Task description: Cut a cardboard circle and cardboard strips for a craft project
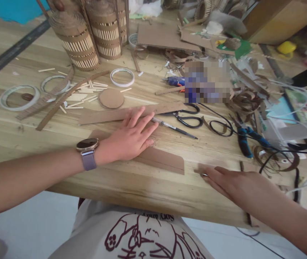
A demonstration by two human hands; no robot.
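Observation:
My left hand (129, 138), a watch on its wrist, lies palm down with fingers spread. It rests over a brown cardboard strip (166, 160) with one rounded corner, and its fingertips reach a longer cardboard strip (99, 116) and a pen (180, 131). Black-handled scissors (189, 120) lie just beyond, partly beneath the long strip. To the right, near the table's front edge, my right hand (230, 180) is closed. A small brown piece (200, 168) and a silvery bit show at its fingertips; most of what it holds is hidden.
Woven cardboard-and-stick towers (80, 46) stand at the back left. Tape rolls (122, 77), small sticks (82, 95) and a cardboard disc (111, 98) lie before them. Blue-handled pliers (245, 140), cables and curled scraps crowd the right, near a partly blurred blue glue gun (175, 81).

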